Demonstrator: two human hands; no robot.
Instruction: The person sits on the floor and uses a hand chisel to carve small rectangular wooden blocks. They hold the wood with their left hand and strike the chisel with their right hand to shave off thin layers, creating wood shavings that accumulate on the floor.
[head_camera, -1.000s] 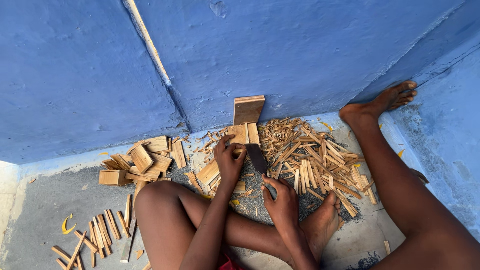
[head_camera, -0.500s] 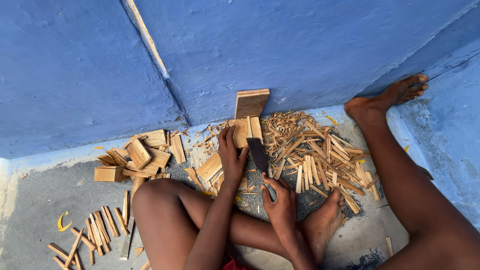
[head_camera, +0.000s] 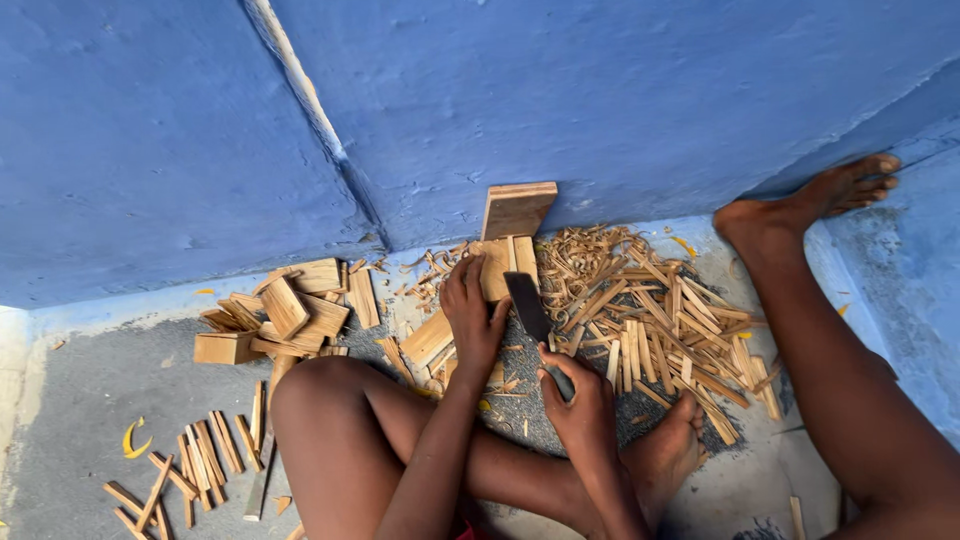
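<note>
I sit on a grey floor against a blue wall. My left hand (head_camera: 472, 318) steadies a flat wooden block (head_camera: 497, 268) standing on the floor. My right hand (head_camera: 578, 395) grips the handle of a dark-bladed chopping knife (head_camera: 527, 306), whose blade rests against the block's right side. Another wooden slab (head_camera: 517, 209) leans on the wall just behind the block.
A heap of split wooden sticks (head_camera: 660, 330) and shavings lies to the right, by my right leg (head_camera: 830, 350). A pile of wooden blocks (head_camera: 280, 315) sits to the left, with thin sticks (head_camera: 190, 465) at lower left. My left knee (head_camera: 320, 400) is bent in front.
The view has shifted a little. The knife blade has come down beside the block, and my left hand stays on the block.
</note>
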